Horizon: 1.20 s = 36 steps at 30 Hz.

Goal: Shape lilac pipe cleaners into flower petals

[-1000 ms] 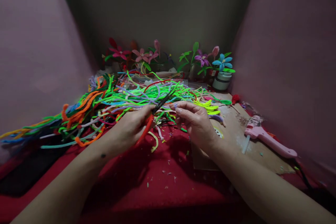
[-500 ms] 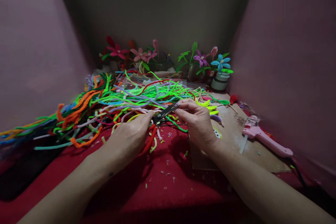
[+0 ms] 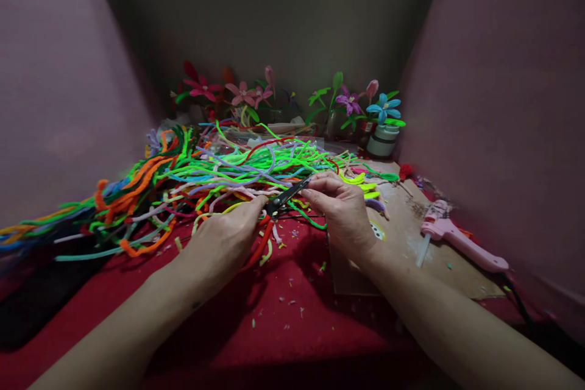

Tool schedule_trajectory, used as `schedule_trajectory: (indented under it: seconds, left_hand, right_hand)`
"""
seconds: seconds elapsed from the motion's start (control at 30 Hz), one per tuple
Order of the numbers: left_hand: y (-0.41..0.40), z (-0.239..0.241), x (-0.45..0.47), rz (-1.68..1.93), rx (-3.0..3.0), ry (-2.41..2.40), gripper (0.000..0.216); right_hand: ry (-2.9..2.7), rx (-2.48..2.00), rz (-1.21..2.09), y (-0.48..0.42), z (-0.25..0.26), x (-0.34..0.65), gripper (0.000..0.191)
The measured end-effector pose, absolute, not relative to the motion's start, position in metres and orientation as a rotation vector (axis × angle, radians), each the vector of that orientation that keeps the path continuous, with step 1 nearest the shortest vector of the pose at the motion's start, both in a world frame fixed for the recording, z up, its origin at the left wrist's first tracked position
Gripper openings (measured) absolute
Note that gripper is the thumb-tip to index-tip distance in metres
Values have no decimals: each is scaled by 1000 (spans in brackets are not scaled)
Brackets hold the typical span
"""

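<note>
1. Gripping the scissors [image 3: 286, 195], the left hand [image 3: 223, 241] sits closed at centre frame, in front of the pile of pipe cleaners [image 3: 150, 183].
2. The right hand [image 3: 342, 210] pinches its fingertips together at the blade tips; what they hold is unclear.
3. It looks like a trimming step; a clean cut calls for steady blades.

Pink side walls: left [image 3: 59, 91], right [image 3: 503, 85]. Dark grey back wall [image 3: 274, 12]. Red table cloth [image 3: 292, 335]; dim light.
</note>
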<state>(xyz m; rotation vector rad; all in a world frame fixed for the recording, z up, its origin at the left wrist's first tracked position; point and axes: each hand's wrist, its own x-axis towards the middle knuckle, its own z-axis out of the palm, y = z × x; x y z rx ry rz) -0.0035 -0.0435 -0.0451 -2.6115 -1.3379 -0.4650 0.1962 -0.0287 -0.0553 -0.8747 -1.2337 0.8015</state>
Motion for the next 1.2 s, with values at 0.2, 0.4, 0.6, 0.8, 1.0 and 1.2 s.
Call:
schedule_trajectory:
  seconds: [0.2, 0.4, 0.6, 0.8, 1.0, 1.2]
  left_hand:
    - [-44, -46, 2, -373, -2614, -1340, 37]
    - [-49, -49, 7, -286, -2613, -1415, 41]
    - [-49, -56, 14, -215, -2570, -1438, 45]
    - [-46, -52, 13, -198, -2592, -1429, 43]
    - [-38, -47, 4, -626, -2640, -1565, 38]
    - [-35, -47, 3, -881, -2714, -1507, 46]
  right_hand:
    - [-1236, -890, 782, -31, -53, 195, 6]
    - [-1284, -926, 727, -31, -53, 196, 7]
    - [-1349, -962, 701, -32, -52, 196, 12]
    - [-1396, -959, 673, -37, -49, 194, 14]
    - [-1282, -842, 907, -36, -49, 194, 7]
    - [-1034, -644, 1263, -32, -45, 197, 2]
